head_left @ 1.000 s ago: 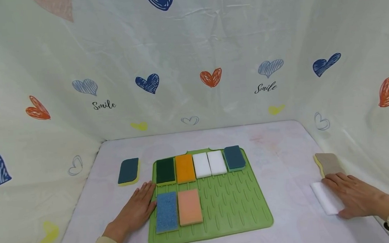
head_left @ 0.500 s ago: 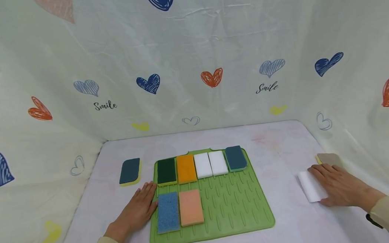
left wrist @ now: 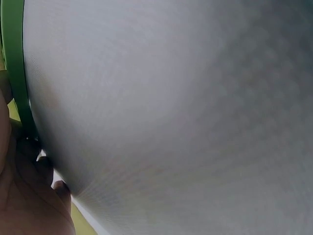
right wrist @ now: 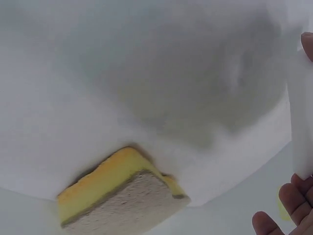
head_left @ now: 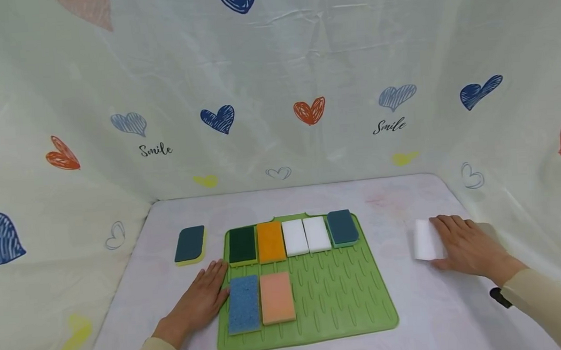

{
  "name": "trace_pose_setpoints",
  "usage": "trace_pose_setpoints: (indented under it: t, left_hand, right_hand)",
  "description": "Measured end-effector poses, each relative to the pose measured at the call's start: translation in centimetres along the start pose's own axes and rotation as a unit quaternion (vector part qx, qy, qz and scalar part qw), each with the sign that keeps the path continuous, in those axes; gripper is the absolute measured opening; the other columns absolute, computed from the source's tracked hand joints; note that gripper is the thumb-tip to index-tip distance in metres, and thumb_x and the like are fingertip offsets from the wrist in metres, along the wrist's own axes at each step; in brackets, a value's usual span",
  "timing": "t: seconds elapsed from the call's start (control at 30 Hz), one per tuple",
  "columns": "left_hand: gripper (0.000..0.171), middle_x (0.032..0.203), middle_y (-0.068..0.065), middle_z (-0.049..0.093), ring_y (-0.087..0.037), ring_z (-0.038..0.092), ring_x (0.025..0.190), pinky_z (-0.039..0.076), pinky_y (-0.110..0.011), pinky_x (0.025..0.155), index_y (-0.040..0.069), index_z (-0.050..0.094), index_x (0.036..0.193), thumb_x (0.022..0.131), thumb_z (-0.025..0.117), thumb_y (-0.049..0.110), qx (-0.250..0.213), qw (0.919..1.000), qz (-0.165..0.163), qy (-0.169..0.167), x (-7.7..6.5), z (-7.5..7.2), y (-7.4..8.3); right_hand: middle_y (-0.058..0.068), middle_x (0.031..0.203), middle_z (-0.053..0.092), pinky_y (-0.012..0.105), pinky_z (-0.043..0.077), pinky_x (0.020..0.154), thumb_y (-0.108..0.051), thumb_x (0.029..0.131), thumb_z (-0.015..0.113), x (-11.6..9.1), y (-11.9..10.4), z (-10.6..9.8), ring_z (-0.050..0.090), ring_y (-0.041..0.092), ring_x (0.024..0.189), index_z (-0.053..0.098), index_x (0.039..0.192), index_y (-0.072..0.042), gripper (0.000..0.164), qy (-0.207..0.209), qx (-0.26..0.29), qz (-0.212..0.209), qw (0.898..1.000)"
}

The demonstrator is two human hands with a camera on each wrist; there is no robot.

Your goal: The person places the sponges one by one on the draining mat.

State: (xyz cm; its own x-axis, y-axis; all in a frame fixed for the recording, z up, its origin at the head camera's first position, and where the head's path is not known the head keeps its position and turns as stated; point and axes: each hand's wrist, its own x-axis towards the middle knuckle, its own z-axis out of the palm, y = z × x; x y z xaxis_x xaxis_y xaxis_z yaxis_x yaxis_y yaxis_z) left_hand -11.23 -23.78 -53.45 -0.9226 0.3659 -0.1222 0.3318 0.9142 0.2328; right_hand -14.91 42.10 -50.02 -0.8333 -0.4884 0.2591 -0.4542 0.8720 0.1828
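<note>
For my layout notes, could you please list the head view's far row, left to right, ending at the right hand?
Loose teal sponge, dark green sponge, orange sponge, first white block, second white block, second teal sponge, held white block, right hand.

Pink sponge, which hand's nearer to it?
Left: the left hand is at the left edge of the green mat, with the blue sponge between it and the pink sponge. The right hand holds a white sponge beyond the mat's right edge.
</note>
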Motion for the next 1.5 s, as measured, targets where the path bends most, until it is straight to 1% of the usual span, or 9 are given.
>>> trace_pose_setpoints:
  t: [0.1,0.3,0.43,0.6,0.83,1.03,1.2,1.3,1.5]
  left_hand:
    - [0.067,0.171,-0.020,0.032,-0.041,0.028,0.159,0.026,-0.061,0.128,-0.001,0.031,0.164,0.111,0.054,0.033,-0.003,1.0000,0.000,0.002,0.0,0.1,0.0]
    - [0.067,0.171,-0.020,0.032,-0.040,0.028,0.159,0.026,-0.061,0.128,-0.001,0.032,0.164,0.111,0.054,0.033,-0.006,1.0000,0.003,0.001,-0.1,-0.1,0.2]
    - [0.067,0.170,-0.020,0.033,-0.041,0.028,0.159,0.027,-0.061,0.128,-0.002,0.032,0.164,0.111,0.054,0.032,-0.005,1.0000,0.004,0.004,-0.1,-0.3,0.2]
    - [0.066,0.170,-0.020,0.033,-0.041,0.029,0.159,0.027,-0.061,0.128,-0.002,0.033,0.164,0.111,0.054,0.032,-0.003,1.0000,0.005,0.005,-0.1,-0.5,0.3]
    - [0.066,0.170,-0.021,0.033,-0.041,0.029,0.159,0.028,-0.061,0.128,-0.002,0.032,0.164,0.111,0.054,0.032,0.001,0.9999,0.008,0.007,-0.1,-0.3,0.2]
    - [0.065,0.169,-0.024,0.034,-0.043,0.030,0.158,0.029,-0.062,0.126,-0.005,0.034,0.162,0.111,0.055,0.030,0.000,0.9997,0.015,0.018,-0.2,-0.4,0.2]
    - [0.065,0.168,-0.025,0.035,-0.044,0.031,0.157,0.030,-0.063,0.126,-0.006,0.035,0.161,0.111,0.055,0.028,-0.005,0.9996,0.019,0.020,-0.2,-0.5,0.3]
    - [0.065,0.168,-0.026,0.034,-0.044,0.030,0.157,0.029,-0.063,0.126,-0.006,0.034,0.162,0.111,0.055,0.028,-0.007,0.9996,0.018,0.018,-0.2,-0.5,0.3]
    - [0.065,0.168,-0.025,0.034,-0.044,0.030,0.157,0.029,-0.063,0.126,-0.005,0.034,0.162,0.111,0.055,0.029,-0.010,0.9997,0.016,0.016,-0.2,-0.5,0.2]
  right_hand:
    - [0.025,0.125,0.060,0.059,0.050,0.087,-0.052,0.065,0.093,1.0,-0.2,0.0,0.056,0.043,0.112,0.049,0.134,0.010,0.102,0.017,0.001,-0.010,1.000]
    - [0.025,0.122,0.059,0.060,0.049,0.086,-0.052,0.067,0.092,2.4,-0.9,-0.4,0.055,0.044,0.111,0.048,0.135,0.011,0.103,0.019,0.000,-0.010,1.000]
    - [0.027,0.125,0.059,0.062,0.049,0.090,-0.054,0.069,0.092,3.5,-2.0,-1.1,0.055,0.044,0.113,0.047,0.137,0.010,0.104,0.006,0.004,-0.001,1.000]
    - [0.027,0.131,0.058,0.063,0.048,0.098,-0.057,0.071,0.091,5.0,-3.8,-2.1,0.054,0.045,0.120,0.047,0.140,0.008,0.104,-0.013,-0.004,0.003,1.000]
    - [0.027,0.128,0.060,0.061,0.051,0.094,-0.061,0.071,0.088,6.8,-6.3,-2.8,0.057,0.043,0.117,0.049,0.137,0.009,0.104,0.024,-0.010,-0.033,0.999]
    - [0.025,0.127,0.060,0.057,0.053,0.092,-0.065,0.071,0.085,8.0,-9.1,-3.1,0.058,0.042,0.115,0.052,0.137,0.010,0.105,0.038,-0.024,-0.067,0.997]
    - [0.023,0.127,0.062,0.053,0.053,0.092,-0.072,0.072,0.081,8.7,-12.0,-2.9,0.059,0.039,0.114,0.055,0.138,0.008,0.107,0.034,-0.029,-0.094,0.995]
    - [0.021,0.128,0.062,0.051,0.052,0.092,-0.075,0.072,0.080,9.1,-14.0,-2.6,0.059,0.037,0.114,0.056,0.139,0.007,0.109,0.031,-0.022,-0.105,0.994]
    - [0.016,0.126,0.063,0.047,0.052,0.089,-0.078,0.070,0.078,9.8,-17.7,-2.2,0.060,0.033,0.111,0.059,0.137,0.005,0.108,0.045,0.010,-0.139,0.989]
